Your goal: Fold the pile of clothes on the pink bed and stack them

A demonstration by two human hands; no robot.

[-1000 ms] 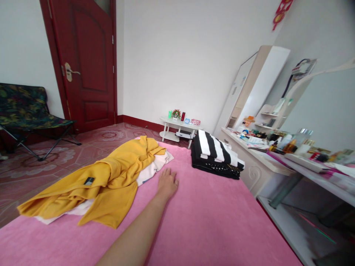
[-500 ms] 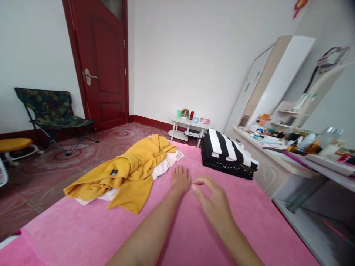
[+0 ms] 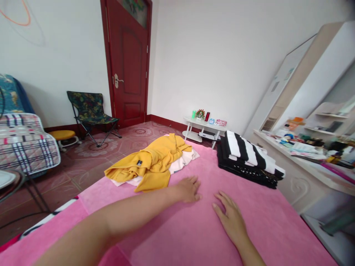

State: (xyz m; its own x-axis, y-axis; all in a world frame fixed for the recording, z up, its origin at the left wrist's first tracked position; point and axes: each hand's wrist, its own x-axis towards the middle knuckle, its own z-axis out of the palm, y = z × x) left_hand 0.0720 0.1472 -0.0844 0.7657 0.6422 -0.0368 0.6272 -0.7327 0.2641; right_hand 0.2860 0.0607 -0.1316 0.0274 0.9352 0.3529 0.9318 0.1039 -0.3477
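My left hand (image 3: 189,189) rests palm down on the pink bed cover (image 3: 194,229), fingers stretched out and holding nothing. To its right, my right hand (image 3: 231,214) is low over the cover or touching it, its fingers apart and nothing in them. Just beyond my left forearm lies a crumpled yellow garment (image 3: 155,155) with a small dark label. Part of a whitish garment (image 3: 184,159) shows from under it. Past my right hand, at the far right of the bed, sits a folded stack of black clothes (image 3: 244,173) topped by a black-and-white striped garment (image 3: 251,149).
A dressing table (image 3: 302,155) crowded with small bottles and boxes stands along the right side. Beyond the bed is a low white table (image 3: 188,120). A folding chair (image 3: 91,111), a yellow stool (image 3: 63,135) and a plaid-covered seat (image 3: 27,151) are on the left.
The view has turned left, bringing the plaid-covered seat into sight. My hands have moved further apart, and the fingers of my right hand have straightened. The clothes stay put.
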